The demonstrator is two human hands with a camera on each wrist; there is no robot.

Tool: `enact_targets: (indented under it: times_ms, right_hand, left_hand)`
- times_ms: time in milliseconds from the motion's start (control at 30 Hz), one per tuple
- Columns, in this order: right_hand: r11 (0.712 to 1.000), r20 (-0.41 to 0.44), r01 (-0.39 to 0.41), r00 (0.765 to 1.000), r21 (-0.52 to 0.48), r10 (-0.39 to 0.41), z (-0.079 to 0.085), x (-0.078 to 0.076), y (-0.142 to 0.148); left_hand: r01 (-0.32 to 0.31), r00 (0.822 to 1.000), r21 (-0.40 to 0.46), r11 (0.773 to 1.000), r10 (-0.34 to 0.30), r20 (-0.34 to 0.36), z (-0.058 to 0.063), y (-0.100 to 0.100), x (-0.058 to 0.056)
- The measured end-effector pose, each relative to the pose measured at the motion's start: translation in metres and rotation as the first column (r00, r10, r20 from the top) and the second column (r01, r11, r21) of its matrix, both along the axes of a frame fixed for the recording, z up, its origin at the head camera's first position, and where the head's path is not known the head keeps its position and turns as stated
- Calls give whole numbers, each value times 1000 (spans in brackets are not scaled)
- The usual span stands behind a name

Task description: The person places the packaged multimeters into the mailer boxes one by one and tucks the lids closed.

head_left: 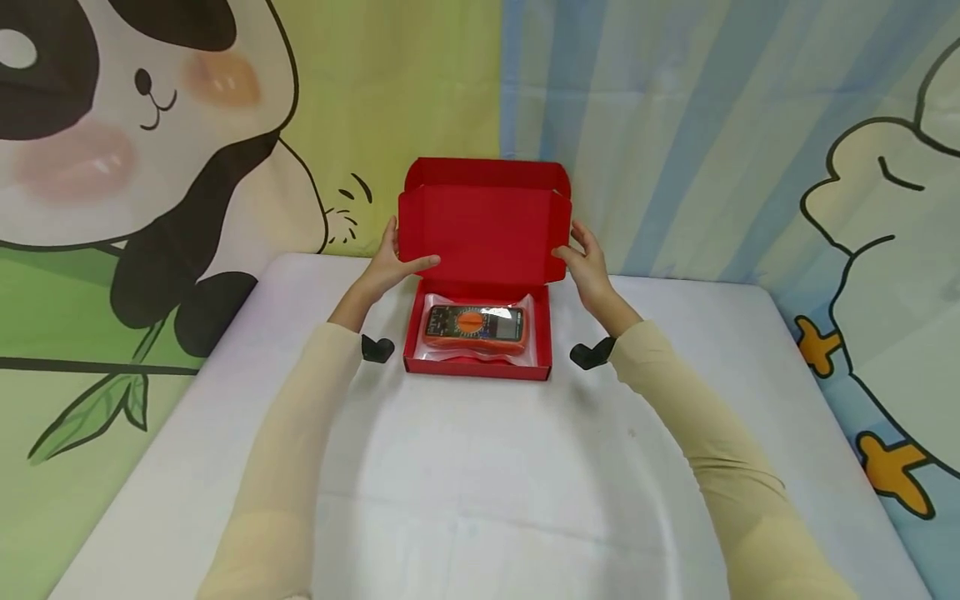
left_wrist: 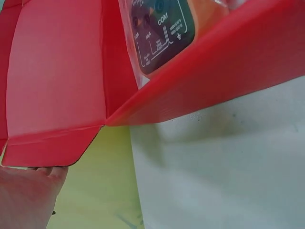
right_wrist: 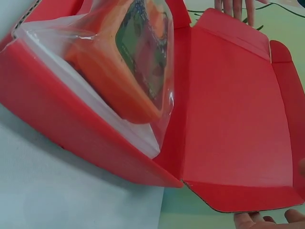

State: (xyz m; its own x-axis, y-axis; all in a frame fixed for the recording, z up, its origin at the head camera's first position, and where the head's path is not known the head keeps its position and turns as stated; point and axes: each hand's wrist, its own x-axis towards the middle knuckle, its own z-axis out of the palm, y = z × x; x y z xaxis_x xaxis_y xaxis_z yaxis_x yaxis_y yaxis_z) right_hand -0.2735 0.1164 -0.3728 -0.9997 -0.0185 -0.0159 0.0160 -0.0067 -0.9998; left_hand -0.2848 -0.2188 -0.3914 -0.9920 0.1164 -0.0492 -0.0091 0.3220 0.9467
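A red cardboard box lies on the white table, its lid raised upright at the back. Inside sits an orange-and-black multimeter in clear plastic wrap, dial and screen facing up; its socket end, marked COM, shows in the left wrist view. My left hand holds the lid's left side, thumb in front and fingers beside the edge. At the lid's right edge, my right hand pinches the side flap, thumb on the inner face. Fingertips appear under the flap in the right wrist view.
The white table extends in front of the box and to both sides. Directly behind it hangs a printed cloth backdrop with a panda and other cartoon figures. A dark wrist mount sticks out below the right wrist, another below the left.
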Motion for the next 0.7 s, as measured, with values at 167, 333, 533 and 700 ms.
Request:
enact_targets:
  times_ms: [167,333,533,700]
  right_hand:
    - [999,4,-4,1000,-37,4,4,-2,-3]
    - [991,59,-33,997,-133,41,7,-1,-9]
    - [983,74,-53,995,-174,67,14,3,-13]
    - [979,79,-58,994,-198,75,17,4,-16]
  left_hand:
    - [29,999,8,1000,-29,-22,5,2,0]
    - [63,997,60,996,-60,-57,6,1,2]
    - [71,994,104,992,-61,-94,6,-2,5]
    - [50,992,140,989,-33,-122,7,-5,10]
